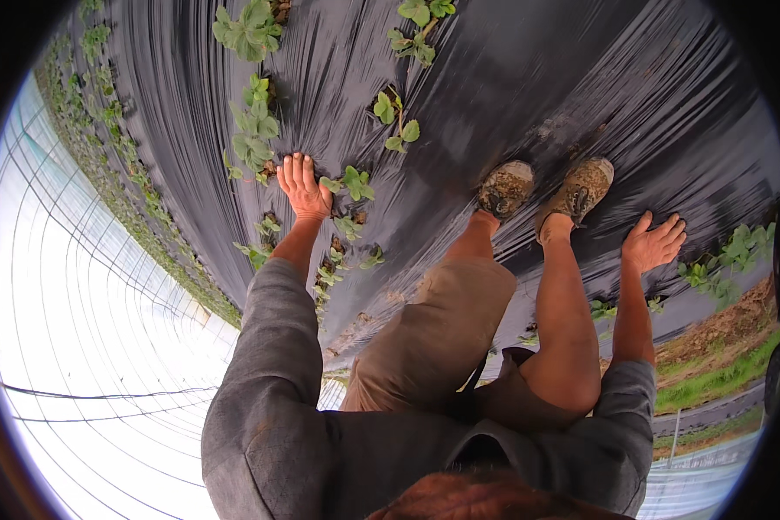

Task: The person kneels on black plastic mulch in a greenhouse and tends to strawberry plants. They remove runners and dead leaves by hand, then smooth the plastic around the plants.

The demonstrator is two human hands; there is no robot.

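Palm down and fingers spread a little, my left hand (304,190) rests on the black plastic mulch film (338,117) between two rows of strawberry plants. Its thumb reaches a small strawberry plant (357,183), and a leafier strawberry plant (252,151) grows just beyond the fingertips on the other side. My right hand (653,242) lies on the film beyond my shoes, thumb apart, with nothing seen in it. Close to that hand grows another strawberry plant (695,273). The underside of both hands is hidden.
Muddy shoes (507,188) stand on the film in the furrow between the beds. More plant rows (136,169) run along the left. A greenhouse cover on thin hoops (104,325) arches at the left. Bare soil (715,331) and grass (721,377) border the right side.
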